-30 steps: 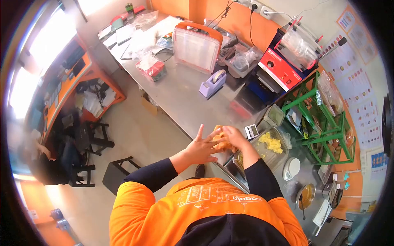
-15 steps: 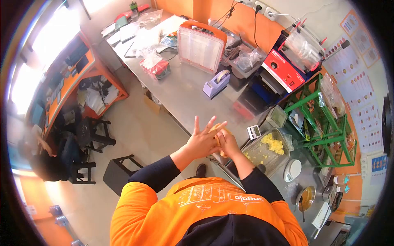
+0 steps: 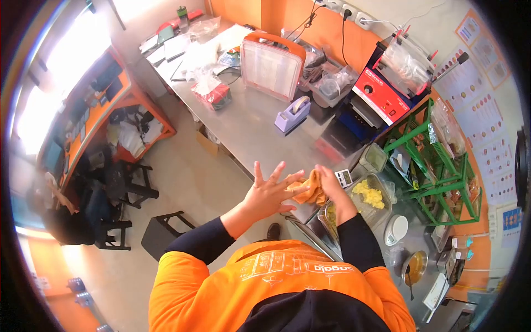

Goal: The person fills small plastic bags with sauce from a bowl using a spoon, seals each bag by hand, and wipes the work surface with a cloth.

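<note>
My left hand [image 3: 268,192] is open, its fingers spread wide, in front of the steel table's edge. Bunched in my right hand [image 3: 332,187] is an orange cloth [image 3: 311,189], which hangs between the two hands; the left fingertips overlap it in this view. Just to the right of the cloth, a small white digital timer [image 3: 343,177] stands on the table. Beside my right wrist is a clear rectangular tray [image 3: 381,220] with a yellow, crumbly mass [image 3: 369,194] in it.
On the steel table [image 3: 243,126] stand a purple tape dispenser [image 3: 292,115], a clear case [image 3: 272,67], a red sealing machine [image 3: 381,95] and a green rack [image 3: 442,182]. A white scale [image 3: 396,229] and a metal bowl [image 3: 418,264] are at right. Black stools and a seated person [image 3: 69,221] are at left.
My hands have moved apart: the right has gone right with the orange cloth, now more in view. My left hand has shifted slightly left and its fingers have spread.
</note>
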